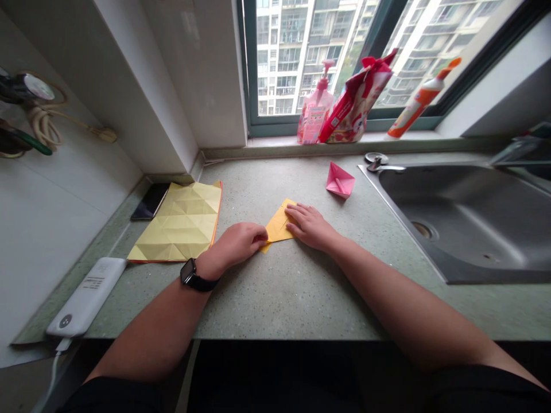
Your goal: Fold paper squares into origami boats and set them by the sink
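Note:
A folded piece of orange-yellow paper lies on the speckled counter between my hands. With its fingers pinched together, my left hand grips the paper's lower left corner, where a small flap sticks out below. My right hand rests flat on the paper's right side, fingers stretched out over it. Beyond it to the right stands a pink folded paper shape. Creased yellow sheets with an orange edge lie left of my left hand.
A dark phone lies partly under the yellow sheets. The white power bank with its cable sits at the counter's left. A steel sink is at the right. On the window sill are a pink pump bottle, a red bag and an orange-white bottle.

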Available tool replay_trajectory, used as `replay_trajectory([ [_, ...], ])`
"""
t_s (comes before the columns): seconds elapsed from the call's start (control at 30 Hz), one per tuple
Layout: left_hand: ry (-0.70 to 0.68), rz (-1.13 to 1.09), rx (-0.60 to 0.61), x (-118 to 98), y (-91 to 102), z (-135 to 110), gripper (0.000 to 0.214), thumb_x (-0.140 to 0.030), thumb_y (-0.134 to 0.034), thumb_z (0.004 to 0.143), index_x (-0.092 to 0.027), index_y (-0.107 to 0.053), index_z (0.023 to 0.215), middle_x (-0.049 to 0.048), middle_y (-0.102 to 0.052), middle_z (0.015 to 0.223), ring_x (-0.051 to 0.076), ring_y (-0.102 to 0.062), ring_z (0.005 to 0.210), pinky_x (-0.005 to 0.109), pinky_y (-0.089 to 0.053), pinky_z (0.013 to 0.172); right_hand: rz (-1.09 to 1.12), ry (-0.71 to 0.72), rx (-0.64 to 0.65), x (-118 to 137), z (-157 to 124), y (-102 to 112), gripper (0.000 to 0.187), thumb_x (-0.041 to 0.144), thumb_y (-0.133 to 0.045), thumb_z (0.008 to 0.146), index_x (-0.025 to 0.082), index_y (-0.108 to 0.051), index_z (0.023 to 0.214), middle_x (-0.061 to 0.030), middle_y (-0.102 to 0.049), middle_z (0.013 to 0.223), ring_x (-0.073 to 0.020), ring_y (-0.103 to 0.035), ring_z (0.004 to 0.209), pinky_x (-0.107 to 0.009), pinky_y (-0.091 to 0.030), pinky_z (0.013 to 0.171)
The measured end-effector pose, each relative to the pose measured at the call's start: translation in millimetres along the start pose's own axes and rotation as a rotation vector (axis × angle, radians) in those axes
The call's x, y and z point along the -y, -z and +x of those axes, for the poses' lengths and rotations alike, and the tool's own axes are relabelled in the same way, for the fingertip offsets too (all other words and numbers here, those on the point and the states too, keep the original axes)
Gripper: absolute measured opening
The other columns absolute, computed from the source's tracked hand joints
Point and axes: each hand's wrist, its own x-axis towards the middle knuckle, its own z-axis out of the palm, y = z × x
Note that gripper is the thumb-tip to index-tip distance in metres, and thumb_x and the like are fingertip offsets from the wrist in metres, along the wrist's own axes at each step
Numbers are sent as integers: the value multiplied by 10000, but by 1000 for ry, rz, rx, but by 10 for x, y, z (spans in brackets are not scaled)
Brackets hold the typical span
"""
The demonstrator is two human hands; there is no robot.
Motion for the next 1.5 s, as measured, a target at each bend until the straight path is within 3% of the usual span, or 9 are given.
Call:
replay_trajectory([
  [0.17,-20,-65,6,-32,-44,3,152,-193,-660,1025,-224,-804,1058,52,-839,1083,207,-772,922,325,-579,884,-4,7,59,-7,16,-16,547,486,-557,1089,306,-558,1606,-79,-473,1749,-372,-346,1660,-676,-247,1344],
  [0.3,-3,-105,-25,-23,-88,18,189,-171,-661,1017,-228,-797,1133,47,-840,1117,199,-771,922,312,-580,877,12,59,11,11,0,14,546,440,-599,1069,297,-575,1596,-88,-453,1760,-380,-354,1655,-679,-265,1337],
  [0.43,12,-126,-56,2,-112,48,184,-172,-674,1006,-208,-796,1139,54,-834,1089,191,-752,883,308,-571,845,68,213,-90,82,-32,55,476,323,-738,985,319,-704,1459,-83,-614,1632,-353,-503,1559,-622,-357,1305],
  [0.53,5,-148,-50,17,-112,68,180,-179,-667,1013,-203,-798,1135,53,-824,1064,188,-734,864,310,-566,822,149,350,-24,164,-54,88,280,280,-716,1007,361,-810,1257,-33,-778,1390,-284,-693,1329,-556,-485,1207],
  [0.63,0,-163,-49,40,-119,80,208,-165,-669,1006,-205,-788,1171,52,-814,1060,186,-721,868,314,-571,830,196,427,69,233,-76,127,238,270,-655,1053,347,-840,1181,-25,-811,1288,-233,-744,1184,-462,-566,1101],
  [0.8,-11,-135,-83,123,-175,103,249,-173,-709,987,-193,-755,1230,68,-779,1114,200,-706,934,362,-585,922,213,411,111,269,-111,177,255,271,-646,1062,352,-846,1199,-28,-802,1281,-227,-728,1181,-425,-579,1085],
  [1.03,-168,-92,-164,220,-186,111,112,-134,-742,947,-215,-772,1017,67,-696,1157,234,-664,1114,414,-559,1045,240,431,90,249,-101,154,188,274,-748,1006,348,-873,1125,-49,-803,1244,-239,-727,1141,-423,-579,1070],
  [1.27,-277,2,-62,273,-150,83,250,-98,-704,978,-277,-861,1057,67,-716,1189,221,-666,1064,396,-553,996,281,440,75,224,-99,144,161,274,-772,989,351,-884,1076,-46,-807,1233,-241,-731,1129,-417,-571,1055],
  [1.5,-188,155,10,214,-67,50,411,-20,-652,936,-335,-895,1039,59,-738,1333,282,-657,1180,485,-536,1071,293,459,66,225,-100,151,155,307,-758,1001,330,-888,1082,-64,-807,1235,-238,-738,1100,-419,-582,1025],
])
